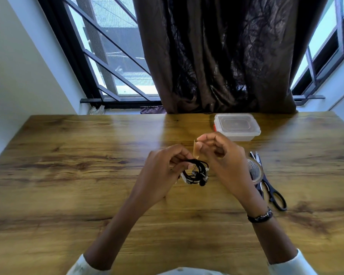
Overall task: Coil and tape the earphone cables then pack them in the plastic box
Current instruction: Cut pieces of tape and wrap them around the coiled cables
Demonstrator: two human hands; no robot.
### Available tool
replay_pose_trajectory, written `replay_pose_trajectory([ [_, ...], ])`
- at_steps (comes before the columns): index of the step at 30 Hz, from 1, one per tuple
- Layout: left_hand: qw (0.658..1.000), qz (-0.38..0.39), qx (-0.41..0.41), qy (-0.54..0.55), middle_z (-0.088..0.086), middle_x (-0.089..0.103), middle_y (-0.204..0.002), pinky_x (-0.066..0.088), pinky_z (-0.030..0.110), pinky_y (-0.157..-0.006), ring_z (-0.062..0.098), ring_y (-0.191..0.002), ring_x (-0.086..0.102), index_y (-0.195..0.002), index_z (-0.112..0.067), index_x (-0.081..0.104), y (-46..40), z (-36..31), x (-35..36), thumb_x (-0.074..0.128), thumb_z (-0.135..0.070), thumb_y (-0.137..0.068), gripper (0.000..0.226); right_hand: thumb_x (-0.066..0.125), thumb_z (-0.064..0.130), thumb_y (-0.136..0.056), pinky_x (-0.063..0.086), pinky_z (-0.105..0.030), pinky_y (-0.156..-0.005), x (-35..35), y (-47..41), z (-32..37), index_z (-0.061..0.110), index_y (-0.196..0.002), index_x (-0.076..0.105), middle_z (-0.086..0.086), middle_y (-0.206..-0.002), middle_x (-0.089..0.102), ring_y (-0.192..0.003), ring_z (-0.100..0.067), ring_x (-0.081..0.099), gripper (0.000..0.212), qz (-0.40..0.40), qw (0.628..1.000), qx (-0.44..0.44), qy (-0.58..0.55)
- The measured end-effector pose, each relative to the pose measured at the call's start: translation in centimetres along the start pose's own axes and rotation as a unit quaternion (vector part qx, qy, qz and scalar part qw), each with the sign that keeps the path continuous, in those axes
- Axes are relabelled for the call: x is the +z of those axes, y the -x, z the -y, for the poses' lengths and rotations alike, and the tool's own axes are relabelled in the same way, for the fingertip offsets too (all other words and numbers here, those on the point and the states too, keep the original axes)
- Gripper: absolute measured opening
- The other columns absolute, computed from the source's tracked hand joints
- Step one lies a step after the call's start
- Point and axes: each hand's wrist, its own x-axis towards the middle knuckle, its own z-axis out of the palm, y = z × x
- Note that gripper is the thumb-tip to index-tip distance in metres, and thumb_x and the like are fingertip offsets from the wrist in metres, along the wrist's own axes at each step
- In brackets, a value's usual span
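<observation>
We hold the coil (pixel 195 171) of black earphone cable above the desk (pixel 68 175), the left hand (pixel 163 171) with its fingers curled round one side. We judge it light, limp and springy: grip across the bunched strands, or loops will slip loose. The right hand (pixel 220 155) pinches a short tape strip (pixel 196 150), thin, translucent and likely to cling to itself. The box (pixel 236 127), clear rigid plastic with its lid on, sits beyond; a tape roll (pixel 254 171) and scissors (pixel 272 193) lie right.
</observation>
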Motion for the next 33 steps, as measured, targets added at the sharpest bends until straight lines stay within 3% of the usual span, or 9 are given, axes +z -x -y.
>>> replay_pose_trajectory([
  [5,1.000,-0.021,0.014,-0.004,-0.009,0.069,-0.089,0.054,0.020,-0.074,0.001,-0.080,0.067,-0.093,-0.013,0.069,-0.1,-0.7,-0.6,0.072,-0.016,-0.083,0.011,0.063,0.018,-0.092,0.054,-0.015,-0.074,0.3,0.1,0.7,0.019,-0.095,0.067,0.012,-0.087,0.073,-0.083,-0.003,0.070,0.005,0.025,0.998,0.046,-0.043],
  [11,0.999,-0.036,0.024,-0.032,-0.010,0.068,-0.093,0.056,0.024,-0.073,0.002,-0.079,0.066,-0.092,-0.016,0.069,0.0,-1.0,-0.7,0.072,-0.018,-0.083,0.010,0.059,0.017,-0.095,0.059,-0.036,-0.078,0.2,0.2,1.0,0.018,-0.097,0.065,0.001,-0.085,0.074,-0.083,-0.015,0.071,0.007,0.054,0.989,0.095,-0.099],
  [18,0.997,-0.038,0.019,-0.058,-0.016,0.067,-0.091,0.056,0.027,-0.071,-0.001,-0.078,0.065,-0.091,-0.023,0.069,0.1,-1.5,-0.8,0.073,-0.022,-0.082,0.010,0.058,0.020,-0.096,0.057,-0.035,-0.074,0.1,0.4,1.3,0.018,-0.098,0.066,-0.018,-0.079,0.071,-0.076,-0.033,0.070,0.008,0.057,0.975,0.156,-0.146],
  [21,0.998,-0.038,0.020,-0.044,-0.015,0.067,-0.091,0.056,0.026,-0.070,0.000,-0.076,0.066,-0.091,-0.022,0.070,0.2,-1.6,-0.6,0.074,-0.019,-0.080,0.012,0.057,0.015,-0.096,0.058,-0.031,-0.070,0.2,0.6,1.5,0.014,-0.098,0.065,-0.009,-0.077,0.074,-0.073,-0.023,0.072,0.009,0.050,0.970,0.176,-0.159],
  [25,0.999,-0.035,0.021,-0.031,-0.009,0.066,-0.092,0.056,0.023,-0.069,0.002,-0.075,0.066,-0.093,-0.017,0.073,0.3,-1.6,-0.3,0.076,-0.016,-0.078,0.015,0.059,0.018,-0.094,0.057,-0.044,-0.074,0.5,0.8,2.0,0.013,-0.096,0.066,-0.015,-0.078,0.073,-0.074,-0.028,0.071,0.009,0.028,0.960,0.215,-0.179],
  [29,0.999,-0.036,0.016,-0.023,-0.007,0.063,-0.093,0.049,0.009,-0.065,0.001,-0.075,0.066,-0.093,-0.015,0.073,0.4,-1.5,-0.2,0.075,-0.015,-0.080,0.014,0.059,0.018,-0.095,0.057,-0.040,-0.075,0.6,1.1,2.2,0.014,-0.096,0.067,-0.011,-0.079,0.074,-0.074,-0.024,0.072,0.009,0.022,0.951,0.244,-0.191],
  [33,0.999,-0.037,0.011,-0.011,-0.012,0.066,-0.090,0.047,0.008,-0.067,0.001,-0.077,0.066,-0.092,-0.017,0.073,0.5,-1.6,-0.2,0.074,-0.017,-0.081,0.011,0.058,0.018,-0.096,0.057,-0.038,-0.075,0.8,1.2,2.2,0.016,-0.097,0.067,-0.009,-0.084,0.074,-0.079,-0.023,0.072,0.009,0.018,0.953,0.249,-0.172],
])
